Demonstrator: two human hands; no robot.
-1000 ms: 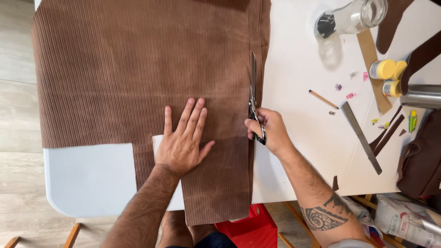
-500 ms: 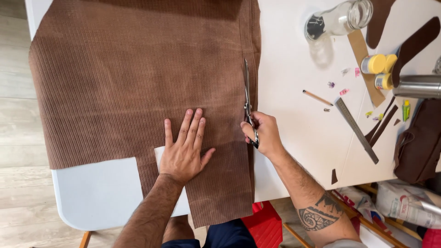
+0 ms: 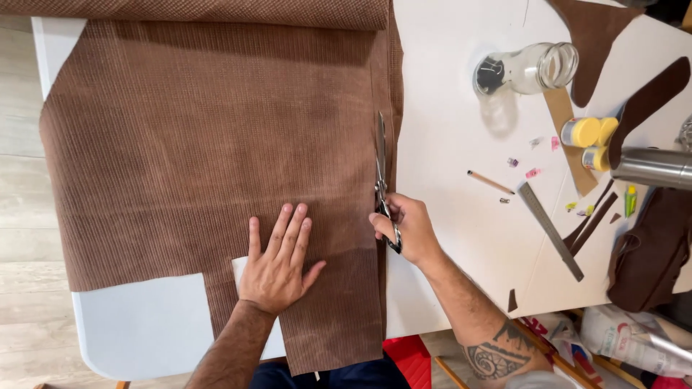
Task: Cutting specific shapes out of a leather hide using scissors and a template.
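Note:
A large sheet of brown corduroy fabric (image 3: 209, 137) covers the left half of the white table (image 3: 461, 238). My left hand (image 3: 277, 263) lies flat on the fabric near its lower edge, fingers spread, partly over a white paper piece. My right hand (image 3: 404, 227) grips the handles of long metal scissors (image 3: 380, 162). Their blades point away from me along the fabric's right side, close to its edge.
On the table's right side lie a glass jar (image 3: 530, 70) on its side, yellow-capped bottles (image 3: 587, 137), a pencil (image 3: 490, 182), a metal ruler (image 3: 551, 230), brown fabric scraps (image 3: 645, 101) and a metal cylinder (image 3: 652, 167). A red object (image 3: 407, 356) sits under the table.
The view has shifted slightly between frames. Both hands and the scissors keep nearly the same place on the fabric; the scissors sit a little further up the fabric's right side.

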